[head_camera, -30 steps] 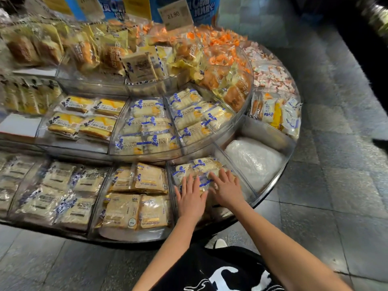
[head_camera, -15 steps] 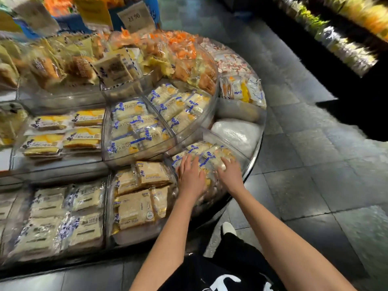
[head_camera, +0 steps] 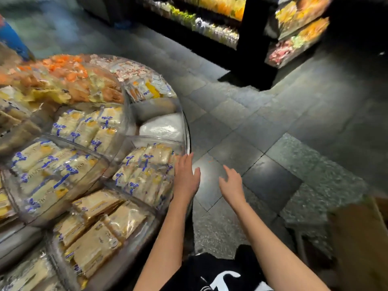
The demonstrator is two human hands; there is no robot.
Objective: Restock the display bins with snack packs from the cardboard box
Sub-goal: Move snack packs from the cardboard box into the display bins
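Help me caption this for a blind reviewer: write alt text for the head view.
A person's empty, open left hand is at the outer edge of a clear-plastic display bin of blue-and-white wrapped snack packs, while the open right hand hovers over grey floor tiles. A brown cardboard box sits lower right.

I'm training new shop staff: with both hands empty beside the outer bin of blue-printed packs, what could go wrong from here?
1. The blue-printed packs are heaped up to the outer wall of the clear bin; the left hand, open right beside them, might brush one onto the floor.
2. The cardboard box sits low at the view's right edge, beyond the open right hand; a reach there without looking could bump it.
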